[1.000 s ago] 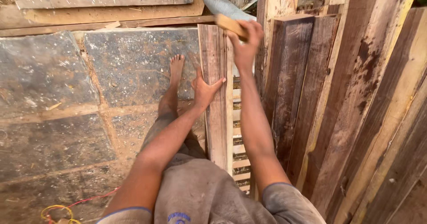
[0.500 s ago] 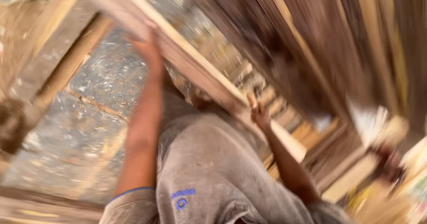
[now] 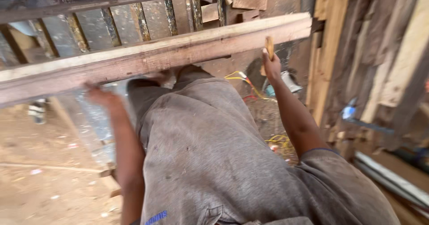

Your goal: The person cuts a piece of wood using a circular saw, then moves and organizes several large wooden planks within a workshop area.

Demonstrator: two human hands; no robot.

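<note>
A long rough wooden plank (image 3: 178, 55) runs across the view at waist height. My left hand (image 3: 102, 95) is blurred and grips the plank's lower edge near its left part. My right hand (image 3: 271, 66) is raised by the plank's right end, shut on a wooden tool handle (image 3: 269, 46) that sticks up past the plank's edge. The tool's head is hidden. My grey shirt and trousers (image 3: 201, 153) fill the middle, directly behind the plank.
A frame of rusty bars (image 3: 138, 17) lies beyond the plank. Boards and planks (image 3: 380, 59) lean at the right. Yellow and red wires (image 3: 250, 86) and a grey metal object (image 3: 289, 81) lie on the ground below my right hand. Dirt floor (image 3: 40, 176) lies at the left.
The view has swung round. The plank, upright a second ago, now lies across in front of me with my left hand on it. My right hand has come down, still on the tool handle.
</note>
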